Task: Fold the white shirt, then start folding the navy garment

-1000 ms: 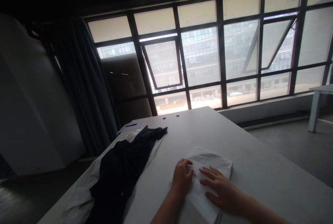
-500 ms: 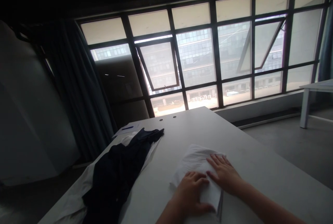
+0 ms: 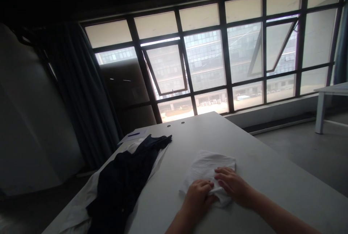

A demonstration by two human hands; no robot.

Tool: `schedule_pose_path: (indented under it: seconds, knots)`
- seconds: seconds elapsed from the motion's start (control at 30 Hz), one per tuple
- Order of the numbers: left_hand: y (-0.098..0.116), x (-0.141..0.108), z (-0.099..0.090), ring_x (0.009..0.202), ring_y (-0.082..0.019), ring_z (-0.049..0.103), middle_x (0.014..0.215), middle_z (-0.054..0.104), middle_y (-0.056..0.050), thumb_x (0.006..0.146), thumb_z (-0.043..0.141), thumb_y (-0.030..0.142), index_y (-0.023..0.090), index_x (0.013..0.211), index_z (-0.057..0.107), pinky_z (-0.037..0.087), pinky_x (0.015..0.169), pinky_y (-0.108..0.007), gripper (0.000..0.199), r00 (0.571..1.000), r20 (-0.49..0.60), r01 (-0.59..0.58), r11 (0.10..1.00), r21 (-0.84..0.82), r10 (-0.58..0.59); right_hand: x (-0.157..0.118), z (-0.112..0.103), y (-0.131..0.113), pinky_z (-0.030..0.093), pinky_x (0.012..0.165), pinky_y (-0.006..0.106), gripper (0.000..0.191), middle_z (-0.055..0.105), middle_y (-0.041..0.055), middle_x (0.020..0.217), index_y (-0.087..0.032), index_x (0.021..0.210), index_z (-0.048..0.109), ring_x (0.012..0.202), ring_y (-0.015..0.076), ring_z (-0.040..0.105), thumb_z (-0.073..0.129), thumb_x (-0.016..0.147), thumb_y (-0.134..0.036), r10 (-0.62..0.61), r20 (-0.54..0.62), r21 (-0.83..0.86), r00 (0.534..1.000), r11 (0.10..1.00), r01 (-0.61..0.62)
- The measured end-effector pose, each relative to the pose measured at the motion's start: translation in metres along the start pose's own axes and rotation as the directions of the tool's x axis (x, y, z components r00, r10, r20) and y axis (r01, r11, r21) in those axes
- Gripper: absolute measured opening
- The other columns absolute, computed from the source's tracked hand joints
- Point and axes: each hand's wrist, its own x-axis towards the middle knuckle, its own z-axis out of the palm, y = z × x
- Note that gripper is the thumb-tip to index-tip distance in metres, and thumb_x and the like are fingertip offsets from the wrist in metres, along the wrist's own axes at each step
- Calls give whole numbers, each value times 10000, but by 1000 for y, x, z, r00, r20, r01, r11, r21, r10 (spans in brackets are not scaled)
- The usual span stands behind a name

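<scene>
A folded white cloth [image 3: 204, 164] lies on the white table, its near edge turned up and bunched between my hands. My left hand [image 3: 199, 197] grips this near edge, fingers curled over the top and thumb tucked toward the fold. Just to the right, my right hand [image 3: 234, 185] has its fingers drawn together on the same edge, pinching the fabric. My palms and hands hide part of the near fold.
On the left of the table [image 3: 187, 138] lies a dark navy garment [image 3: 119, 176] over white fabric [image 3: 78, 205]. Behind it are paper sheets [image 3: 130, 138] with a pen [image 3: 134, 134]. A second white table [image 3: 320, 111] stands at the right, near the windows.
The cloth's near edge has been turned up and away from me. My fingers, spread flat on the cloth before, are now curled on that edge, and my right hand has come slightly nearer.
</scene>
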Motion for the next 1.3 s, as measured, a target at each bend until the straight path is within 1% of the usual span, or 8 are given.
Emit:
schedule_pose_path:
  seconds: [0.23,0.47,0.67,0.77,0.9,1.07,1.17,1.3]
  knots:
    - [-6,-2,-7,825,-231,660,833,710,-43,1036,485,401,246,797,643,493,783,-341,326,955,-213,225,973,60,-207,-7,2,1,269,1245,513,679,514,114,1551,-233,1511,505,1454,311,435,632,883,-458,-69,72,65,995,996,64]
    - [-9,-2,-5,922,-259,664,986,728,-44,813,734,386,238,986,655,498,843,-372,241,982,-187,17,997,72,-3,3,14,3,369,1197,490,596,704,63,1343,-250,1256,722,1334,263,583,478,735,-97,17,-25,115,1000,993,-14]
    - [-9,-2,-16,1029,-259,684,1095,749,-57,957,553,257,264,1125,667,507,917,-395,203,951,-309,0,997,82,25,1,3,7,559,956,403,538,776,75,1177,-234,1215,713,1094,250,713,456,774,-61,-49,-264,6,963,999,53]
    - [-16,-6,-24,1036,-264,676,1092,737,-69,1027,500,321,264,1154,671,510,931,-413,221,874,-485,89,993,74,-43,-3,-6,0,579,867,370,575,789,70,1123,-243,1264,685,1002,239,739,445,783,-39,-203,-321,-132,925,977,168]
    - [-28,-11,-26,1088,-291,623,1212,648,-134,1046,448,468,205,1295,554,505,939,-462,377,604,-757,265,959,-105,-250,-13,-16,-16,585,773,324,504,800,69,999,-229,1258,683,884,225,755,449,839,-73,-317,-444,-177,838,948,264]
    - [-46,-12,-23,1126,-285,582,1209,599,-126,1049,368,533,197,1248,520,477,972,-464,419,446,-756,268,877,-398,-480,-16,-35,-37,544,619,273,247,748,44,749,-211,931,701,656,204,685,593,936,-433,237,-719,251,653,965,-73]
    - [-53,-11,-20,1090,-271,598,1169,607,-115,1026,403,537,191,1229,519,493,945,-429,418,439,-687,244,812,-530,-579,-10,-42,-29,513,571,280,391,695,12,699,-226,868,634,651,210,639,586,897,-613,646,-606,626,464,747,-224]
    - [-55,-11,-16,1043,-254,614,1122,621,-98,1004,438,527,197,1212,518,497,919,-396,398,468,-645,246,790,-561,-604,-6,-23,15,551,600,361,467,706,52,761,-212,1029,615,668,257,673,427,922,-626,812,-423,754,402,561,-341]
